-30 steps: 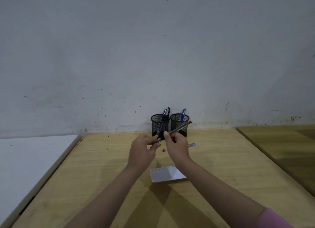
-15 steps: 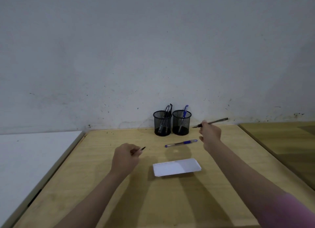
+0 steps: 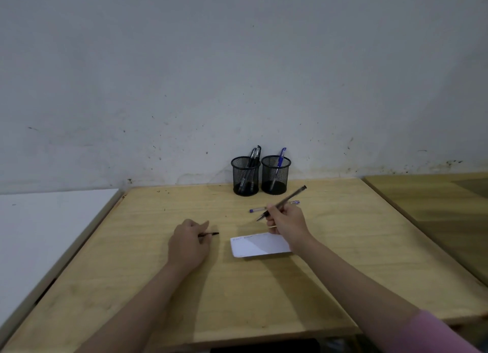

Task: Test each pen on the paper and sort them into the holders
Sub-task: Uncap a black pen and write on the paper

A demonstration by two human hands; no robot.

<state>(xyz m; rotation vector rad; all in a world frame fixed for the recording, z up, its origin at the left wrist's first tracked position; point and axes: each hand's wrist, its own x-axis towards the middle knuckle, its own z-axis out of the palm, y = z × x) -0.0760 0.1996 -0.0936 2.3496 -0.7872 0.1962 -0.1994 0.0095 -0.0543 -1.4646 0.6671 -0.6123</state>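
While both forearms reach in from the near edge of the pale wooden bench (image 3: 158,313), a small white rectangular sheet of paper (image 3: 260,245) lies flat at its middle, with faint blue marks near the paper's far left corner. Left of the paper, the left hand (image 3: 188,243) rests on the bench, curled closed around a small black pen cap (image 3: 210,234) whose tip pokes out toward the paper. Just beyond the paper's right end, the right hand (image 3: 286,223) pinches an uncapped dark slim pen (image 3: 284,201), tip angled down and left, above the bench. Beyond the paper, a clear pen with blue ends (image 3: 257,209) lies on the bench. Farther beyond the paper, against the wall, stand two black mesh holders: the left holder (image 3: 245,177) has dark pens, the right holder (image 3: 275,175) one blue pen.
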